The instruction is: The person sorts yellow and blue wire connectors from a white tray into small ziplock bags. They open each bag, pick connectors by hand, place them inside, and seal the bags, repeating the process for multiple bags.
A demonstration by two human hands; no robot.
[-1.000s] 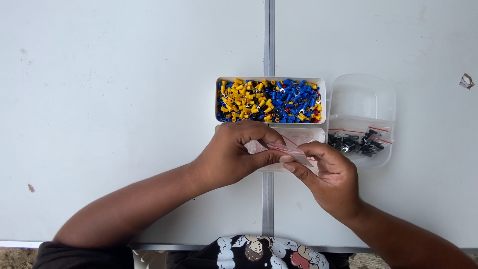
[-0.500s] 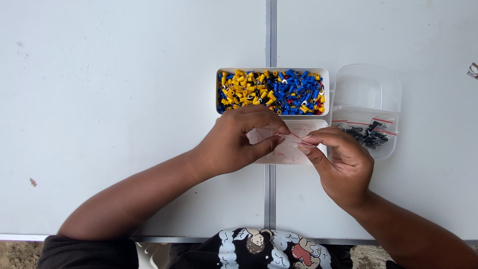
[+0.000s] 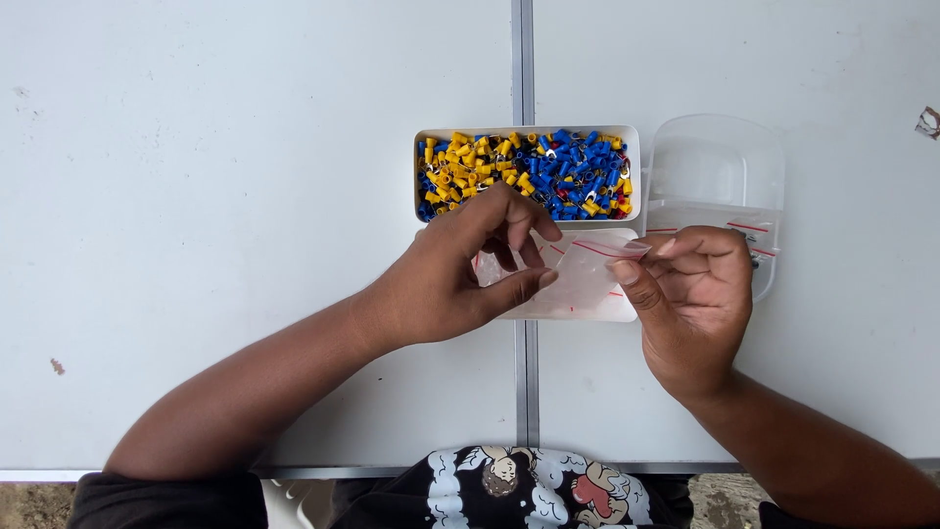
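Table: a white table (image 3: 196,176) filled the view, with a grey seam (image 3: 522,78) running from 12 o'clock to 6 o'clock through its middle.
Left hand: the left hand (image 3: 446,284) reached in from 7 o'clock and lay just left of the seam, its fingers (image 3: 519,220) curled over the left end of the bag and its thumb pressed beneath, so it gripped that end.
Bag: a small clear plastic bag (image 3: 578,274) with a red zip line lay flat at the centre of the table, stretched between both hands, directly at 6 o'clock of the white box and touching its near edge; I could not tell whether anything was inside.
White box: a white rectangular box (image 3: 633,167) sat at 12 o'clock of the bag, filled with small yellow and blue connectors (image 3: 519,171), yellow mostly to the left, blue to the right, and a few red among them.
Right hand: the right hand (image 3: 690,304) came in from 5 o'clock, its thumb and forefinger pinched shut on the bag's upper right corner.
Clear container: a clear plastic container (image 3: 720,157) stood just beside the white box at 3 o'clock, with further red-lined bags (image 3: 754,227) in it, partly hidden by the right hand.
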